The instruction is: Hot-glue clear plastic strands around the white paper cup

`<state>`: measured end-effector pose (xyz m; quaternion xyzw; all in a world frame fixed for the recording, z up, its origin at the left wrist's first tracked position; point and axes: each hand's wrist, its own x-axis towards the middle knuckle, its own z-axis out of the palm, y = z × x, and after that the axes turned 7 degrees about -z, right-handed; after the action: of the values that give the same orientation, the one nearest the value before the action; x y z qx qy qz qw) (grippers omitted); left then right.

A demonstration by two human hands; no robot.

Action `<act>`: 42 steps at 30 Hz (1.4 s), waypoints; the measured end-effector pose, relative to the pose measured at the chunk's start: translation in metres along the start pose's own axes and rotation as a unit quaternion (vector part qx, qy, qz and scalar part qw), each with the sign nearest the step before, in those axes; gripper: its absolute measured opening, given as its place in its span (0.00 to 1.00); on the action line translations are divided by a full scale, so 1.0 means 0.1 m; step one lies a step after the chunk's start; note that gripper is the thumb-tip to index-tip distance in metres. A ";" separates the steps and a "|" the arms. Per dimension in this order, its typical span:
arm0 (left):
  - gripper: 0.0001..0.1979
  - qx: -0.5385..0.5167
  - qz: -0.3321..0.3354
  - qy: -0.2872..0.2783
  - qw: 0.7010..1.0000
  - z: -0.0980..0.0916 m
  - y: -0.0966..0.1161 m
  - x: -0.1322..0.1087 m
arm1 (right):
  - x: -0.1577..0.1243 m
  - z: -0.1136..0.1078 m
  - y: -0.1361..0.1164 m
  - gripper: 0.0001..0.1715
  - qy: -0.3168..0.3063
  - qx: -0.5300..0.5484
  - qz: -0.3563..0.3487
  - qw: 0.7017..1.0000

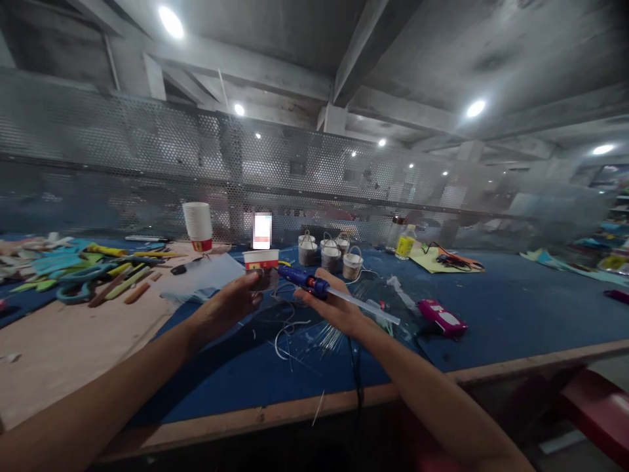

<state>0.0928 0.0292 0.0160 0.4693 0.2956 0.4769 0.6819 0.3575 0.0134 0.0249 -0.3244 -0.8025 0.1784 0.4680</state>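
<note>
My left hand (234, 301) is closed around a small paper cup (261, 267) with a red and white rim, held upright above the blue table. My right hand (334, 307) grips a blue hot glue gun (303, 280) whose nozzle points left at the cup's side. A clear glue stick (366, 307) sticks out of the gun's back toward the right. The gun's black cord (354, 367) drops over the table's front edge.
Several small basket-like cups (330, 254) stand behind my hands, and a stack of paper cups (198, 227) to the left. A pink glue gun (442, 317) lies at right. Scissors, sticks and coloured scraps (93, 272) crowd the left. A perforated metal screen (314, 177) backs the table.
</note>
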 end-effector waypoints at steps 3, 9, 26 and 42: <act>0.16 0.002 0.006 -0.002 1.000 0.00 -0.01 0.01 | 0.00 0.00 -0.03 0.24 -0.004 -0.002 0.001 1.000; 0.16 0.007 -0.010 -0.005 1.000 -0.09 -0.04 0.03 | -0.02 -0.01 -0.05 0.24 -0.005 0.013 -0.003 1.000; 0.16 -0.004 -0.004 -0.003 1.000 -0.09 -0.02 0.04 | -0.02 -0.01 0.00 0.25 -0.006 0.016 0.001 1.000; 0.15 -0.050 -0.017 -0.013 0.999 -0.05 -0.01 0.02 | -0.02 0.00 0.04 0.24 0.003 0.040 0.002 0.999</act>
<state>0.0897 0.0325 0.0133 0.4359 0.2703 0.4734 0.7161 0.3600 0.0151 0.0215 -0.3074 -0.7927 0.2101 0.4827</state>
